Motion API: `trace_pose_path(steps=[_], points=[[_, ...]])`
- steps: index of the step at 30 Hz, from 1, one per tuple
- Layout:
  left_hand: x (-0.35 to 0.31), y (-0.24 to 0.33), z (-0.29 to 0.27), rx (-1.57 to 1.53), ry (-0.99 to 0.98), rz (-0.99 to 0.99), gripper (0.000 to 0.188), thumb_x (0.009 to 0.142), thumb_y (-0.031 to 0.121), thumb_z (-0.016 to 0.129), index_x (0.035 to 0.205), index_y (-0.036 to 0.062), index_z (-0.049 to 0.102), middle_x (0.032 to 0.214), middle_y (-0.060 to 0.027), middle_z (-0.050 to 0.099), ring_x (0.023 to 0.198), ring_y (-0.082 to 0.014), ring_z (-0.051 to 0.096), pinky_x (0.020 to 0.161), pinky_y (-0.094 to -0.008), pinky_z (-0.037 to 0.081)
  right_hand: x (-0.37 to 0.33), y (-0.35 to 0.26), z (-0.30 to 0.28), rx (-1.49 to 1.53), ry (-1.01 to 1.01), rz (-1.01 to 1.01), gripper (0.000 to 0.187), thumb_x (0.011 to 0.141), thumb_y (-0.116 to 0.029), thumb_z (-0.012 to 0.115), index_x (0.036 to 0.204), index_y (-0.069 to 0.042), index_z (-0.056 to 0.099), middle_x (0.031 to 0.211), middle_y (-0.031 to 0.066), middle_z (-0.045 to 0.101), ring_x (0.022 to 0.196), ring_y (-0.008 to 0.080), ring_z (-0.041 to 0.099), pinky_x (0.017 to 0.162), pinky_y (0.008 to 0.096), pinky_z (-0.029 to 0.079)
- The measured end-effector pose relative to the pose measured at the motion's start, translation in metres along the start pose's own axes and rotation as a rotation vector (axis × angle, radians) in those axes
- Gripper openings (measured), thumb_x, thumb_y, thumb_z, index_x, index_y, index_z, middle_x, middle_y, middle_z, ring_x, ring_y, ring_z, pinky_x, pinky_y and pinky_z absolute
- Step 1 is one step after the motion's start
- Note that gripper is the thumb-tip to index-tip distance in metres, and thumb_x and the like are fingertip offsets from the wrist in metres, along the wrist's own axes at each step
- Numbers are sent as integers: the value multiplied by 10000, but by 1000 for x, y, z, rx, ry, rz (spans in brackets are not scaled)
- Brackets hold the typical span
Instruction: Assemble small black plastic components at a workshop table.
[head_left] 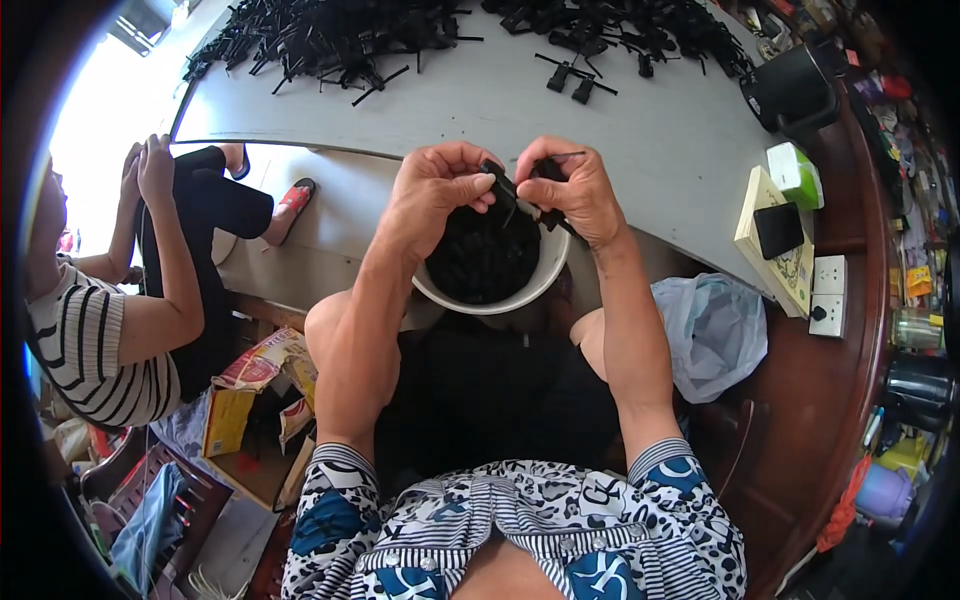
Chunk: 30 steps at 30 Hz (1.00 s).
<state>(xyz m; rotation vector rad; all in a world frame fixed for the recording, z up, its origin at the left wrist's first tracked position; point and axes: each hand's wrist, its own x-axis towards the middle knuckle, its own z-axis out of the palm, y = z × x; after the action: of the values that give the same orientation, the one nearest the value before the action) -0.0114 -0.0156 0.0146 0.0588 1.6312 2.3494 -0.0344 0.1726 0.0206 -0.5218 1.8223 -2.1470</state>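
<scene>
Above a pale bucket [492, 307], my left hand [432, 190] pinches a small black plastic piece [500, 186] between thumb and fingers. Close beside it, my right hand [582, 200] is closed on another black plastic piece [546, 172], from which a thin dark strip sticks out. The two pieces are nearly together; whether they touch I cannot tell. Many similar black pieces [480, 260] fill the bucket, which sits between my knees at the table's near edge. My fingers partly hide what they hold.
Heaps of black plastic parts with thin strips [330, 40] cover the far side of the grey table [400, 115]. A black jug [790, 90], a phone [778, 231] on a yellow box and a power strip [828, 295] are at right. A plastic bag [715, 335] hangs below. Another person [100, 320] sits at left.
</scene>
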Motion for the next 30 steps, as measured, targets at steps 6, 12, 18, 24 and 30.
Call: trace_pose_path(steps=[6,12,18,24,30], points=[[-12,3,-3,222,-96,3,159,723,-87,618,879,-55,626,793,-88,642,626,-106,582,605,-211,492,-6,11,4,-110,-198,230,153,686,-47,748,709,-45,597,635,-32,534,527,25,457,456,170,360],[-15,0,-4,243,-61,67,113,751,-58,597,862,-52,619,745,-63,638,607,-87,567,567,-207,472,-12,19,20,-162,-47,198,147,711,-78,741,694,-44,599,627,-31,539,551,26,462,452,174,348],[-11,-13,2,398,121,105,31,754,-48,571,781,-33,574,662,-65,631,589,-85,563,538,-226,453,-11,29,34,-514,97,-14,175,695,-98,741,704,-16,586,603,-28,523,594,38,449,519,210,376],[-15,-13,22,708,347,405,32,745,-66,559,737,-36,565,643,-72,627,598,-96,585,563,-231,465,-8,30,44,-625,228,-35,252,657,-236,736,726,-38,596,578,110,562,516,234,551,515,330,433],[-13,14,-2,294,72,159,206,895,51,472,1051,-8,593,876,-33,603,836,-93,540,778,-218,422,-5,21,43,-387,183,-60,196,727,-177,705,753,-19,592,568,50,554,495,164,526,489,288,419]])
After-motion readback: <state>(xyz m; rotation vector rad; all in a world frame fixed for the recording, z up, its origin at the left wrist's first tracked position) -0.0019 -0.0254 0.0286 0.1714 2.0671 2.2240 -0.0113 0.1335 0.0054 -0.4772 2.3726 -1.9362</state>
